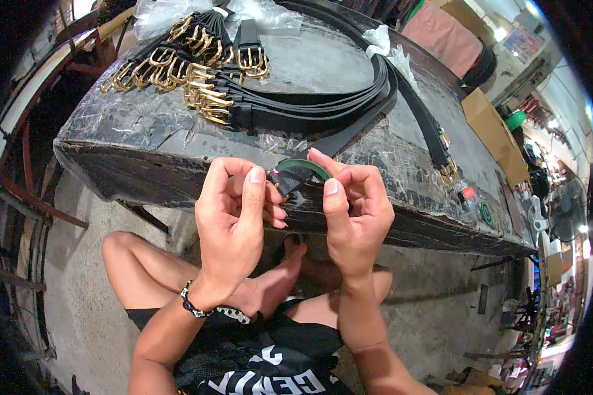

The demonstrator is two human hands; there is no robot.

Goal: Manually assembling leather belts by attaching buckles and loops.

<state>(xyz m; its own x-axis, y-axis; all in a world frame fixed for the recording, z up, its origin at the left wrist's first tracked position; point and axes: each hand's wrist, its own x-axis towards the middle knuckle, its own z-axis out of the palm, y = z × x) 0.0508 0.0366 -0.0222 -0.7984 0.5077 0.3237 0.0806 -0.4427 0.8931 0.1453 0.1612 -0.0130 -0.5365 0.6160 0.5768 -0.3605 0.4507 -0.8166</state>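
Observation:
Both hands meet in front of the low table's near edge, pinching the end of a black belt strap (295,176). My left hand (234,214) grips the strap tip from the left with thumb and fingers. My right hand (354,210) holds the same strap from the right, where it bends with a green edge showing. The strap runs up and away across the table (145,131) toward the other belts. Whether a small tool is also in either hand is hidden by the fingers.
Several black belts with brass buckles (197,72) lie fanned on the plastic-covered tabletop. Clear plastic bags (257,13) sit at the far edge. A cardboard box (487,125) and a fan (566,210) stand to the right. My crossed legs (178,270) rest on the concrete floor.

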